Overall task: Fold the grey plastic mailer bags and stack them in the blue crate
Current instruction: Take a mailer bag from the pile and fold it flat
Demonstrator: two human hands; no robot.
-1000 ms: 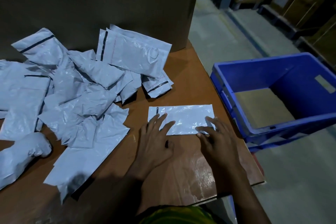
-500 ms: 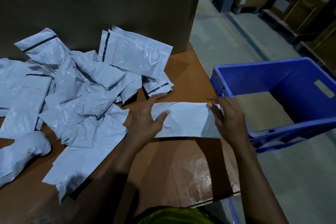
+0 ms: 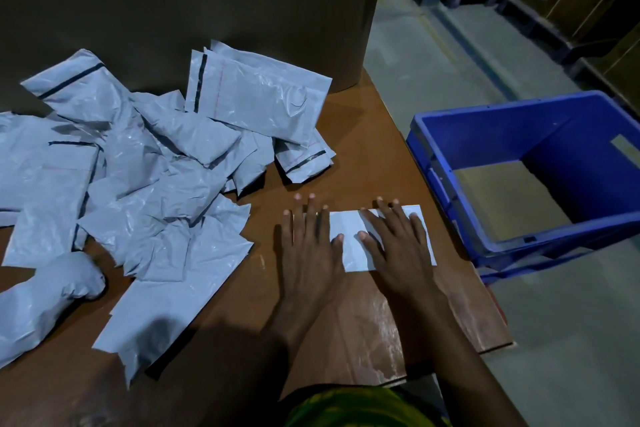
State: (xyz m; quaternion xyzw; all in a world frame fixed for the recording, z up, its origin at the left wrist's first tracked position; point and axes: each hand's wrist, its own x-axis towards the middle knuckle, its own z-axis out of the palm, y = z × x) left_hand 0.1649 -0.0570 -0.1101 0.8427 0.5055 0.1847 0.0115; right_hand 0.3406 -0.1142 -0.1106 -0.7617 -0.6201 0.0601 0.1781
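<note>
1. Head view. A folded grey plastic mailer bag (image 3: 349, 253) lies flat on the brown wooden desk (image 3: 363, 156) near its right edge. The blue plastic crate (image 3: 491, 139) stands just beside it, off the desk.
2. Left hand (image 3: 308, 246) is palm down with fingers spread, pressing the bag's left end. Right hand (image 3: 398, 246) does the same on its right part. Neither pinches.
3. Judged step: flattening the crease. The crate shows only a tan floor and no bags, and a loose pile of crumpled grey mailers (image 3: 156, 184) waits on the left, so the task looks early.
4. Next move calls for lifting the bag by an edge without the fold springing open, then laying it flat in the crate.
5. Writing: none readable. The mailers carry black seal strips, and a pale label patch (image 3: 623, 147) on the crate wall is illegible.
</note>
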